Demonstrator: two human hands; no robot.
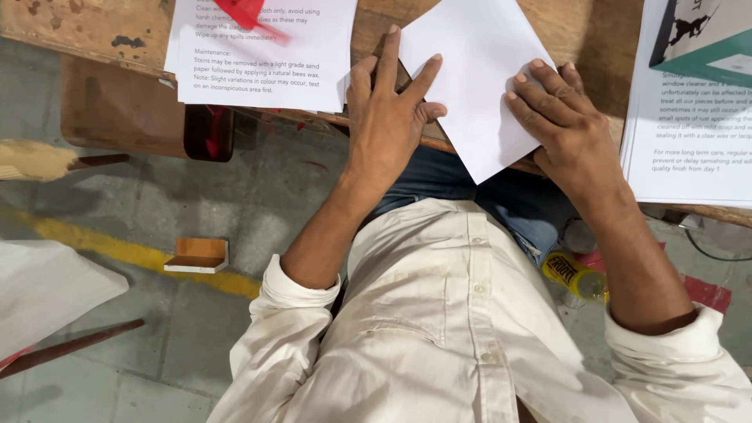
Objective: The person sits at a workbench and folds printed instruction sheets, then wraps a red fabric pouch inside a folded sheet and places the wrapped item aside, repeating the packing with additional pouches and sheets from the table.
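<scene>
A printed page (262, 59) lies on the wooden worktop (86, 27), then the left hand (388, 106) and right hand (560, 117), fingers spread flat, press the blank white paper (470, 55) down, likely so it cannot slide.

This looks like a workshop. A worn, paint-stained wooden bench (94, 31) stands on a bare concrete floor (235, 227) marked by a yellow painted line (117, 251). Wood offcuts (196, 255) lie about.

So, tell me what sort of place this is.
Probably a workshop or packing area: a worn wooden table, a bare concrete floor with a yellow painted line, and stacks of printed sheets.
</scene>
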